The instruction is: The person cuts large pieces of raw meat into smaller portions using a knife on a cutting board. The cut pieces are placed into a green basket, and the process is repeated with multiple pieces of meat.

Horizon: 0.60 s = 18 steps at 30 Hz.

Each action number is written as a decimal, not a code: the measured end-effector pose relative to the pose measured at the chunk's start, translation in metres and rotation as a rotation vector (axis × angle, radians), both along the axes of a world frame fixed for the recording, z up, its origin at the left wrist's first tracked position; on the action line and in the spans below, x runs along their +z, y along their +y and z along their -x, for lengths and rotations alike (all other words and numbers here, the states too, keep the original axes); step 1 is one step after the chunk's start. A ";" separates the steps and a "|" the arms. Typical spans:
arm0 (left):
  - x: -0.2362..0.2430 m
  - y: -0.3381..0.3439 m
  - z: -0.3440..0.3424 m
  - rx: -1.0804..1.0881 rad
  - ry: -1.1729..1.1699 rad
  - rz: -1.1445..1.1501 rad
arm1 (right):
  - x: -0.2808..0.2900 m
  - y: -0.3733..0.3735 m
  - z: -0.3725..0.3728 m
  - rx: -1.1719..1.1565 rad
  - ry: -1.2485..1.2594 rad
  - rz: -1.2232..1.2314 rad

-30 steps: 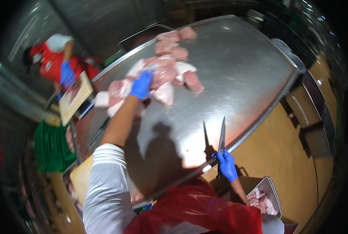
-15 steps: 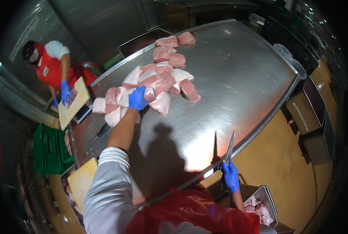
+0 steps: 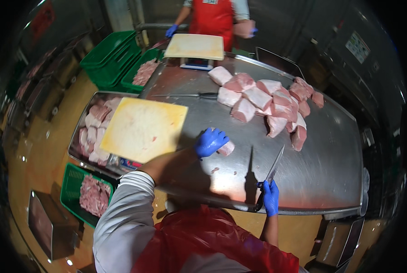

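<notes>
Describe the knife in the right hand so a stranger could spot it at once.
Find the big steel table, then its edge nearest the wearer. There, a blue-gloved right hand grips a dark-handled knife, blade pointing away. The loose knife instead lies flat beside the meat pile.

Upper left: stacked green plastic crates (image 3: 108, 68), with a red rectangular sign (image 3: 43, 20) on the wall beyond. Top centre: co-worker in a red apron and light sleeves (image 3: 212, 20), head cut off by the frame, behind a pale rectangular cutting board (image 3: 194, 45). White-and-green wall poster (image 3: 358, 47) upper right; shiny rectangular metal tub (image 3: 61, 223) on the yellow-brown floor (image 3: 69, 113), lower left.
</notes>
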<state>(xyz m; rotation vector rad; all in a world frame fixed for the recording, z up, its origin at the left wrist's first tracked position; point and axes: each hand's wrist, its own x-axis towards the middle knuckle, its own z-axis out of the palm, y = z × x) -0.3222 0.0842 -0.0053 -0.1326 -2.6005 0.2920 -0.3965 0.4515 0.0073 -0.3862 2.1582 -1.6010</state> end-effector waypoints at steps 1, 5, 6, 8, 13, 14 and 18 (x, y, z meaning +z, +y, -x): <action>0.024 -0.008 -0.022 0.005 0.030 -0.053 | 0.005 -0.015 -0.010 0.036 0.009 0.012; 0.080 -0.070 -0.105 -0.020 0.330 -0.266 | 0.008 -0.057 -0.055 0.145 0.029 -0.012; 0.087 -0.091 -0.121 -0.099 0.317 -0.388 | 0.001 -0.061 -0.067 0.152 0.023 -0.028; 0.082 -0.138 -0.159 -0.083 0.234 -0.446 | 0.003 -0.079 -0.089 0.196 0.011 -0.062; 0.012 -0.229 -0.274 -0.131 0.013 -0.267 | 0.015 -0.116 -0.128 0.277 0.019 -0.123; 0.028 -0.223 -0.298 0.055 0.037 -0.152 | 0.017 -0.117 -0.136 0.281 0.016 -0.135; 0.028 -0.230 -0.336 0.478 0.206 -1.117 | -0.001 -0.111 -0.145 0.272 -0.048 -0.128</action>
